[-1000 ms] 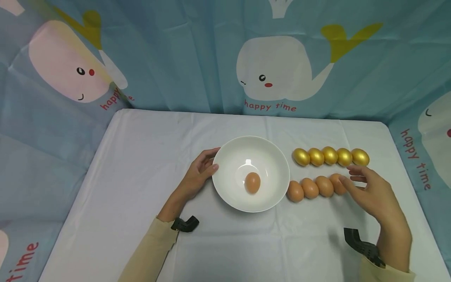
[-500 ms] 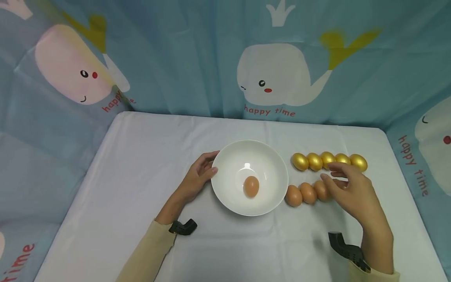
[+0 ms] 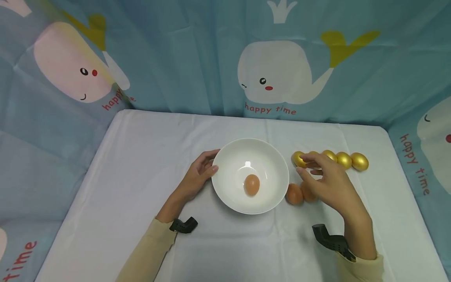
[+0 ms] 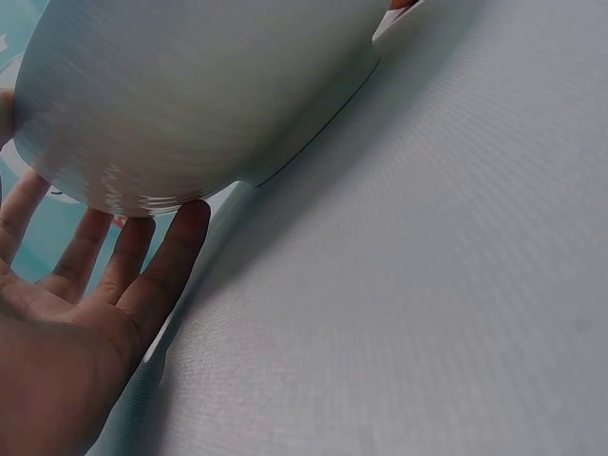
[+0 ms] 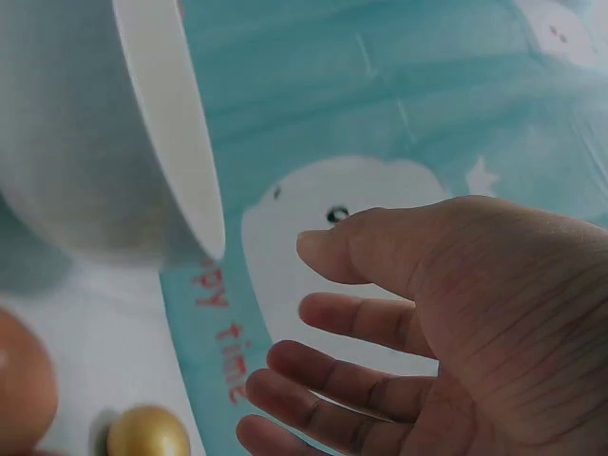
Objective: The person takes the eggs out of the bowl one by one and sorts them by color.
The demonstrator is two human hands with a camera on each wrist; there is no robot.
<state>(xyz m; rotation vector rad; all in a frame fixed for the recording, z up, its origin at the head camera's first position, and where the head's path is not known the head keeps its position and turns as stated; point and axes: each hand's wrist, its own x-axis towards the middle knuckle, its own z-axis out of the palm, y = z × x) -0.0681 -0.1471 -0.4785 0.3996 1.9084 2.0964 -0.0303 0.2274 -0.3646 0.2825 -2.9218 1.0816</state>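
Observation:
My left hand (image 3: 195, 174) holds the left side of a white bowl (image 3: 227, 180). In the left wrist view, its fingertips touch the outer wall of the bowl (image 4: 209, 95), and the thumb is at the rim. One brown egg (image 3: 251, 185) lies in the bowl. My right hand (image 3: 329, 184) hovers over the row of brown eggs (image 3: 294, 194) to the right of the bowl, fingers spread and holding nothing. Two brown eggs show; the hand blocks the view beyond them. The right wrist view shows the palm of the right hand (image 5: 418, 351) with the thumb apart from the fingers.
Behind the brown eggs, several gold eggs (image 3: 344, 160) stand in a row, partly covered by the right hand. A white cloth (image 3: 141, 164) covers the table. Blue curtains (image 3: 197, 58) with whale prints hang around its back and sides.
The right hand has moved left along the row of brown eggs, from its right end to near the bowl. The left hand and the bowl have stayed put.

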